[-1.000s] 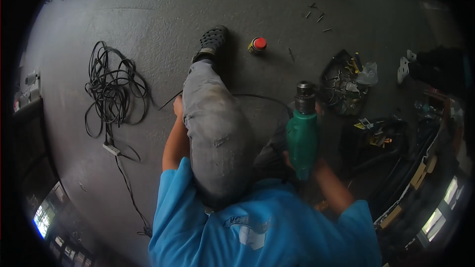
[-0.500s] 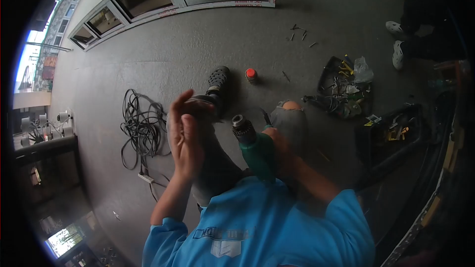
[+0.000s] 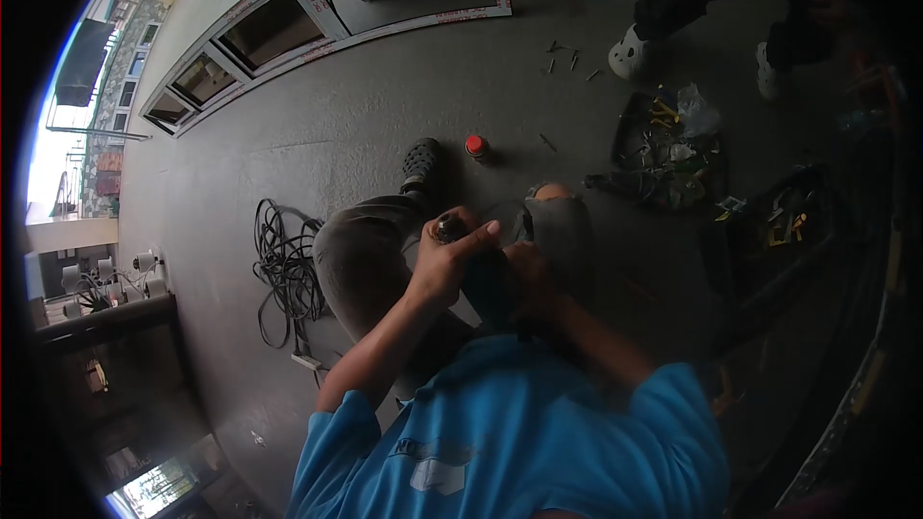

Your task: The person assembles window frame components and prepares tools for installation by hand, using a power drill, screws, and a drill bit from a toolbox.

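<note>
Head view, one item with surroundings.

**Writing:** white print on the blue shirt [image 3: 433, 461] and red lettering on the window frames [image 3: 385, 19], both too small to read.

**Drill** [image 3: 483, 281]: lay in the seated person's lap, between the knees. Its long axis ran outward from the body, with the chuck [image 3: 448, 228] pointing toward the black shoe [image 3: 421, 161].

**Hands:** the left hand [image 3: 444, 264] was wrapped round the chuck, forefinger straight. The right hand [image 3: 527, 269] clasped the drill's body.

**Floor:** a cable coil [image 3: 284, 269] lay to the left, and a red-capped can [image 3: 475, 146] stood beyond the shoe.

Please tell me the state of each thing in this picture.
drill: held in both hands.
left hand: closed around the drill chuck.
right hand: closed on the drill body.
cable: loosely coiled on the floor.
red-capped can: upright, cap on.
tool tray: open, full.
</note>
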Motion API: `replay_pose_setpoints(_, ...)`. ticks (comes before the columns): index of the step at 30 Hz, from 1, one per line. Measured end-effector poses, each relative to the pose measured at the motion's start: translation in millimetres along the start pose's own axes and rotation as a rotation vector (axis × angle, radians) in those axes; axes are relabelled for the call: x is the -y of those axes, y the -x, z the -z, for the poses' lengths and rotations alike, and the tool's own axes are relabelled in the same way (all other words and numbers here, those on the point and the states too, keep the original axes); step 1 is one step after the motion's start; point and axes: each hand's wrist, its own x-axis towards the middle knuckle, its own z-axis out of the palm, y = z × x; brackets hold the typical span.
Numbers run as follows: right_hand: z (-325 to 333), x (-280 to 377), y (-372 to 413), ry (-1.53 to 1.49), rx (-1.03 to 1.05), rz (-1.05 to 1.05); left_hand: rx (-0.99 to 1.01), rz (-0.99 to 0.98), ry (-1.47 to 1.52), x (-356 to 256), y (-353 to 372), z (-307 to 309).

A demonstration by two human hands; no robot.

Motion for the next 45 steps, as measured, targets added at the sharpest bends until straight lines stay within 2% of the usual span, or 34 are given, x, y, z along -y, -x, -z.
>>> replay_pose_setpoints(10, -23, -14, 14, 0.027, -0.028, 0.016, 0.017, -0.05, -0.04, 19, 6, 15)
replay_pose_setpoints(14, -24, -15, 17, -0.034, 0.067, -0.04, -0.039, -0.005, 0.095, 20, 1, 19)
replay_pose_setpoints(16, -27, -18, 14, 0.005, 0.05, -0.017, -0.046, -0.01, 0.133, 22, -3, 20)
replay_pose_setpoints(24, -34, -30, 18, 0.116, 0.014, -0.013, 0.034, -0.081, 0.005, 20, -9, 17)
replay_pose_setpoints(27, -38, -38, 24, -0.01, 0.041, -0.072, 0.024, -0.117, 0.015, 13, -9, 11)
replay_pose_setpoints(28, -51, -55, 35, -0.052, 0.112, -0.141, 0.038, -0.115, 0.021, 16, -12, 12)
replay_pose_setpoints(30, -46, -51, 40, -0.066, 0.165, -0.23, -0.038, -0.029, 0.146, 23, -19, 19)
replay_pose_setpoints(32, -18, -5, 20, -0.241, -0.002, -0.28, -0.058, 0.041, 0.187, 23, -24, 24)
replay_pose_setpoints(34, -17, 3, 18, -0.204, -0.041, -0.275, -0.126, 0.164, 0.233, 15, -27, 23)
replay_pose_setpoints(42, -15, 9, 13, -0.289, -0.049, -0.273, -0.077, 0.24, 0.201, 20, -37, 26)
replay_pose_setpoints(45, -22, 2, 17, -0.155, -0.067, -0.186, -0.106, 0.207, 0.237, 22, -37, 21)
